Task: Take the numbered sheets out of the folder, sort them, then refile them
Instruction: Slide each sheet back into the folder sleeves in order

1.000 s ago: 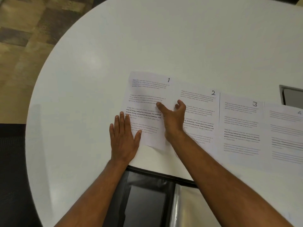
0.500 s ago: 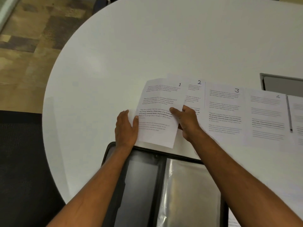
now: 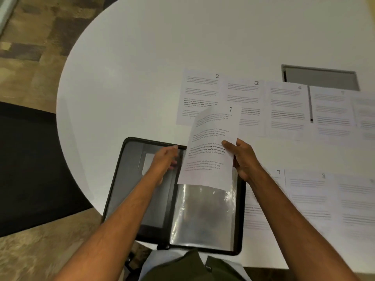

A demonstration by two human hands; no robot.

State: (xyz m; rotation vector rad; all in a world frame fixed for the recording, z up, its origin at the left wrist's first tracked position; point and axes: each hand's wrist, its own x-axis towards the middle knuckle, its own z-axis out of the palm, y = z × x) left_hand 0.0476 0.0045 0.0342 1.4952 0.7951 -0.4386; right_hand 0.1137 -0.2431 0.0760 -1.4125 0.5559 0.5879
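A black zip folder lies open at the table's near edge, its clear plastic sleeves on the right half. My right hand pinches sheet 1 by its right edge and holds it in the air over the sleeves. My left hand reaches over the folder's middle, fingers at the top of the sleeves; its grip is blurred. Sheets 2, 3 and 4 lie in a row on the table behind. Sheets 7 and 8 lie at the right.
The white round table has a grey rectangular hatch at the back right. A black pen lies between sheet 4 and the sheet to its right. A black chair stands at the left, over carpeted floor.
My right hand has lifted sheet 1 off the table and brought it over the open folder. My left hand left the sheet and moved onto the folder's sleeves.
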